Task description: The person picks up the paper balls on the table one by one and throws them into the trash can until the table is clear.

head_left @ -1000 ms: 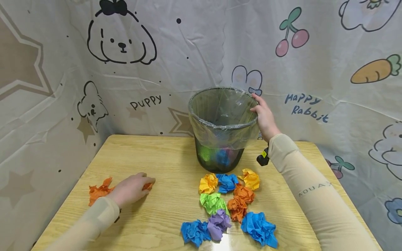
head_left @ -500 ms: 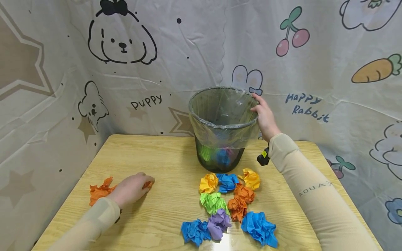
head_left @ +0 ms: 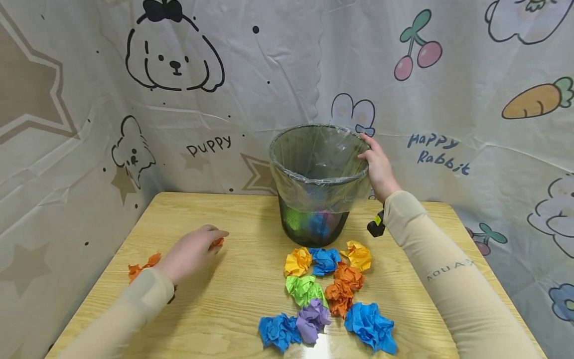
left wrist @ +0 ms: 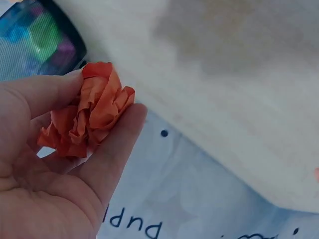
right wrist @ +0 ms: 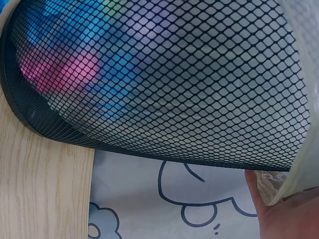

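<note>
My left hand (head_left: 190,254) pinches a crumpled orange paper ball (left wrist: 92,109) between thumb and fingers, raised a little over the left part of the table. Behind that wrist lies another crumpled orange paper (head_left: 145,264), partly hidden by the arm. My right hand (head_left: 378,169) grips the rim of a black mesh wastebasket (head_left: 314,234) on its right side, thumb and fingers over the edge. A clear plastic liner (head_left: 320,192) is folded over the rim. In the right wrist view, pink, blue and green paper balls (right wrist: 79,69) show through the mesh.
In front of the basket lie several crumpled papers: yellow (head_left: 298,262), blue (head_left: 370,326), green (head_left: 306,290), purple (head_left: 312,321) and orange (head_left: 339,296). The wooden table (head_left: 233,299) meets a printed curtain (head_left: 251,89) at the back and left.
My left hand has lifted the orange paper ball off the table and moved slightly forward and right. The right hand and the basket stay where they were.
</note>
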{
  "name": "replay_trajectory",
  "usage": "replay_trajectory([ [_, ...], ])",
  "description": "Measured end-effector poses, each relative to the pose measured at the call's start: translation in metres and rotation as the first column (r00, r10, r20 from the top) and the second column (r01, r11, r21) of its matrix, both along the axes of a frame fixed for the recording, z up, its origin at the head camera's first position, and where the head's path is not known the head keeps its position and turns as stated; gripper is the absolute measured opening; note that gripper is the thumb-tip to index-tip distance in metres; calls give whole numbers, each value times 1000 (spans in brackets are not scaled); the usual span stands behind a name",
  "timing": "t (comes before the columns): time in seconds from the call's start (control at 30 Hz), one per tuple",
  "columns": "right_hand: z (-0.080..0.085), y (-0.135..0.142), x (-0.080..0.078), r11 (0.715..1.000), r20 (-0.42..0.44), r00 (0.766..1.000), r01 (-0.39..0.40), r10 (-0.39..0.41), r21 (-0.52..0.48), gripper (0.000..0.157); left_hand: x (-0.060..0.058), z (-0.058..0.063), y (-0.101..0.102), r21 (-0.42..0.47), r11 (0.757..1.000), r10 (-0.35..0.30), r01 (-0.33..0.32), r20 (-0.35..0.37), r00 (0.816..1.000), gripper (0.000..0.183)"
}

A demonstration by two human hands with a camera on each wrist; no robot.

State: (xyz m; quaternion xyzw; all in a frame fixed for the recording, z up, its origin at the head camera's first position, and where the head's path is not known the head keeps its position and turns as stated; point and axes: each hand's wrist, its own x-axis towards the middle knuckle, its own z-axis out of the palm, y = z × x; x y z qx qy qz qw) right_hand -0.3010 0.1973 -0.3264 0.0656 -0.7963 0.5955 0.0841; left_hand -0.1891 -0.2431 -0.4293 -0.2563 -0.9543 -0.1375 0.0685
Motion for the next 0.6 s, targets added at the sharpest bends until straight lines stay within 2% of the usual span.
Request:
replay_trajectory([
  [0.27,1,0,1,1000,2,1000,0,0,2,65,-14,30,4,102,994,44,-46,25,999,37],
  [0.6,2,0,2,1000,-4,1000,1,-1,7,65,-24,68,8,217,974,71,-63,-29,997,42],
])
